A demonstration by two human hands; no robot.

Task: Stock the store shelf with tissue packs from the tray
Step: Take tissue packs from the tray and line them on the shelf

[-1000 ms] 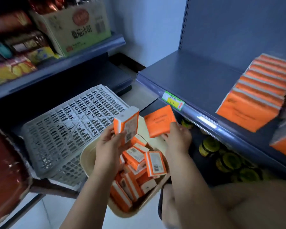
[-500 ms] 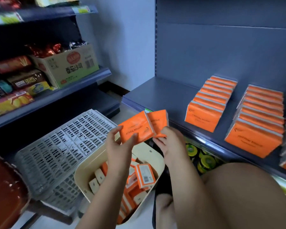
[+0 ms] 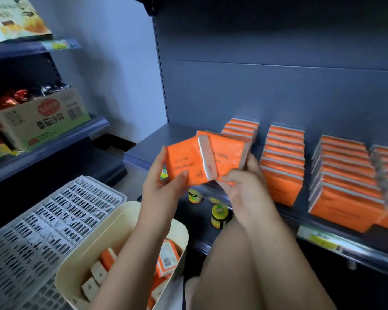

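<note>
My left hand (image 3: pixel 160 186) grips an orange tissue pack (image 3: pixel 184 161) by its lower left edge, thumb on its face. My right hand (image 3: pixel 244 186) holds a second orange tissue pack (image 3: pixel 229 156) pressed against the first. Both packs hang in front of the grey store shelf (image 3: pixel 179 135), just left of the leftmost row of packs (image 3: pixel 241 128). More rows of orange packs (image 3: pixel 282 166) stand on the shelf to the right. The cream tray (image 3: pixel 130 222) sits below my left forearm, with several packs (image 3: pixel 167 258) lying in it.
A white slotted crate (image 3: pixel 45 224) lies under the tray at the left. Small yellow-lidded jars (image 3: pixel 220 214) stand on the lower shelf. A cardboard carton (image 3: pixel 43 121) and snack bags fill the left shelving. My bare knee (image 3: pixel 244 265) is at the bottom right.
Both hands have risen from above the tray toward the shelf, bringing the two packs together side by side. The view has tilted up, showing more shelf rows.
</note>
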